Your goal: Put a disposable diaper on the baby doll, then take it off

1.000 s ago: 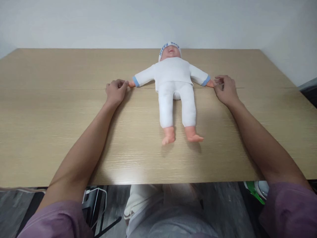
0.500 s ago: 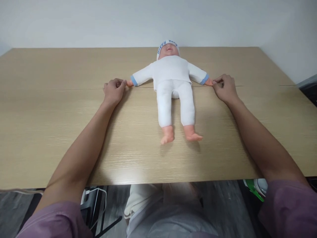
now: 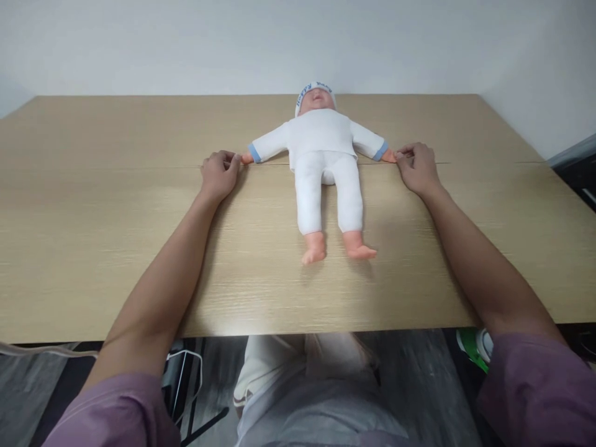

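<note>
A baby doll (image 3: 323,158) in a white suit with blue cuffs and a white cap lies face up on the wooden table (image 3: 93,205), arms spread, feet toward me. My left hand (image 3: 218,174) is curled at the tip of the doll's arm on the left, fingertips pinching its small hand. My right hand (image 3: 418,167) is curled the same way at the doll's other hand, thumb and fingers pressed on it. Both my forearms stretch across the table on either side of the doll.
A seam runs across the table under the doll's arms. A pale wall stands right behind the far edge. Below the near edge I see my lap, cables (image 3: 184,366) on the floor at the left and a green and white object (image 3: 475,347) at the right.
My hands stay at the doll's hands, its arms drawn out a little straighter. The view has shifted slightly, so the doll appears a bit farther away.
</note>
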### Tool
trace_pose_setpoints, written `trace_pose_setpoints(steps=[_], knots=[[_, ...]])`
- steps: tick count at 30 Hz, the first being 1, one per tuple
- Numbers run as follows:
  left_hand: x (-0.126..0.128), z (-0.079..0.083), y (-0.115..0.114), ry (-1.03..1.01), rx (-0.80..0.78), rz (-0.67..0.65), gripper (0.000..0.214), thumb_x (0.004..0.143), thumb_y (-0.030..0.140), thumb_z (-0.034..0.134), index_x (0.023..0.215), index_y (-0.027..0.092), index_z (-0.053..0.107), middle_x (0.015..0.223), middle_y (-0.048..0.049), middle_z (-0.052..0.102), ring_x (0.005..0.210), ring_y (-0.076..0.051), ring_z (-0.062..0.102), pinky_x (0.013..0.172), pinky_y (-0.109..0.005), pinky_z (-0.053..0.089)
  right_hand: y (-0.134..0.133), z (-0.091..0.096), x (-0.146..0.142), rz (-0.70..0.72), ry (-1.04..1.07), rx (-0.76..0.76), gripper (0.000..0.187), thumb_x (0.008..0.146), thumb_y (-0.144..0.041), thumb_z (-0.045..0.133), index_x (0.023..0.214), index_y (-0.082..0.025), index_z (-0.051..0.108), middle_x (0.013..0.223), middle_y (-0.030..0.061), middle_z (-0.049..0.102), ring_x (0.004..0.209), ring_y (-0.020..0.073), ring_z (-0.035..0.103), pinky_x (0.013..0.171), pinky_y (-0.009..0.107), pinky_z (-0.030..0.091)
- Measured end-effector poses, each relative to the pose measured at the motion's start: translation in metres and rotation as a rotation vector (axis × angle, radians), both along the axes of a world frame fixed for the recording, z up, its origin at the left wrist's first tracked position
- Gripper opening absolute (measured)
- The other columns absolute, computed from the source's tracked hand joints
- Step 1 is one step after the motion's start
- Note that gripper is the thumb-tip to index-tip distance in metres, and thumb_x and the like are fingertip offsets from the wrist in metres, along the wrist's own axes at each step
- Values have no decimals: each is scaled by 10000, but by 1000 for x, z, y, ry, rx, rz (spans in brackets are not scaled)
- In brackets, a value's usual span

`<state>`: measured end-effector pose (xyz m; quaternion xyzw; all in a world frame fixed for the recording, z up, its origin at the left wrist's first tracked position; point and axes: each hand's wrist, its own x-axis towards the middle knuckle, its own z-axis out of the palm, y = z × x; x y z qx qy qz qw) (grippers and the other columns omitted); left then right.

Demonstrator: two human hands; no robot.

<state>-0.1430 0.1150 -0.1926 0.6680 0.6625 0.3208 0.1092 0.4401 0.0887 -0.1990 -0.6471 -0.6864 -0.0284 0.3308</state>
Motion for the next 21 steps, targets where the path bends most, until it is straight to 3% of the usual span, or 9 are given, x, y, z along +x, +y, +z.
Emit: trace_pose_setpoints(steps=[4, 10, 14, 16, 18, 19, 21], knots=[[7, 5, -16, -82, 32, 38, 362, 1077, 510, 551, 1170, 199, 711, 1227, -151, 775, 1093, -288, 677, 1025, -485, 494, -5, -2, -3, -18, 37, 30, 514, 1144, -622, 346, 1280, -256, 679, 1301, 197, 756, 1247, 370, 658, 1186, 628, 478], [20, 12, -57, -63, 94, 54, 286, 1081, 435, 534, 1195, 206, 662, 1242, -135, 754, 1070, -244, 672, 993, -421, 504, -23, -2, -12, -42, 56, 72, 588, 1112, -695, 342, 1270, -240, 678, 1269, 208, 733, 1250, 400, 662, 1193, 664, 474], [44, 38, -99, -47, 214, 12, 255, 1121, 444, 520, 1193, 237, 650, 1275, -108, 741, 1107, -239, 678, 1071, -416, 503, -52, 16, -42, -40, 109, 140, 602, 1139, -680, 279, 1236, -254, 693, 1295, 211, 725, 1291, 392, 649, 1201, 636, 479], [61, 57, -138, -107, 278, -53, 282, 1147, 477, 491, 1201, 251, 650, 1294, -96, 744, 1127, -231, 685, 1046, -395, 528, -84, 36, -66, 36, 140, 200, 582, 1154, -675, 299, 1231, -260, 700, 1289, 180, 739, 1269, 359, 663, 1189, 593, 502], [77, 68, -195, -205, 373, -132, 335, 1175, 506, 446, 1220, 246, 653, 1266, -99, 751, 1133, -225, 698, 1022, -387, 547, -133, 57, -91, 177, 187, 289, 529, 1176, -634, 336, 1259, -255, 696, 1288, 140, 751, 1242, 319, 678, 1142, 548, 539], [83, 67, -229, -240, 407, -173, 335, 1179, 497, 449, 1225, 240, 659, 1234, -101, 749, 1116, -225, 702, 1023, -398, 550, -163, 65, -102, 242, 209, 321, 482, 1192, -578, 349, 1290, -254, 692, 1299, 125, 756, 1244, 303, 686, 1123, 529, 551], [89, 48, -300, -250, 420, -299, 305, 1167, 475, 482, 1152, 242, 678, 1119, -100, 739, 1058, -238, 697, 1003, -435, 552, -233, 72, -119, 320, 183, 392, 365, 1195, -443, 406, 1322, -265, 698, 1264, 105, 770, 1195, 283, 714, 1073, 504, 568]])
